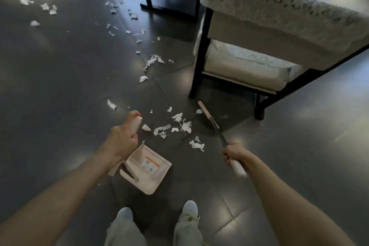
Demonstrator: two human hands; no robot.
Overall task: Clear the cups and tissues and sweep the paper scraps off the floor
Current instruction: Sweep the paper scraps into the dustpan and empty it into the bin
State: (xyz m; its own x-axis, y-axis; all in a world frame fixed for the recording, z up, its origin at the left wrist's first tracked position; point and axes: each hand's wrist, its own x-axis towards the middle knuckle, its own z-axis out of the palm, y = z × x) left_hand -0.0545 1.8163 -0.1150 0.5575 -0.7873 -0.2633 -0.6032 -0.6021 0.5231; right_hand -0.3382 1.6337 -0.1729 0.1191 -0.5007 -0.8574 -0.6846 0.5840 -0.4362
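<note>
Dark floor tiles (60,86) are carrying paper scraps (186,127) just ahead of both grips; the left hand (121,138) is clenching the dustpan (157,177) handle, the right hand (233,153) grasping the broom (206,116). Sweeping is underway; the next move is likely drawing the scraps panward.

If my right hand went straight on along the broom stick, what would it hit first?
Probably the black front leg of the cream armchair, just past the pale broom head. The right hand points up-left along the dark stick; the white paper scraps lie left of that line. Depth is uncertain.
</note>
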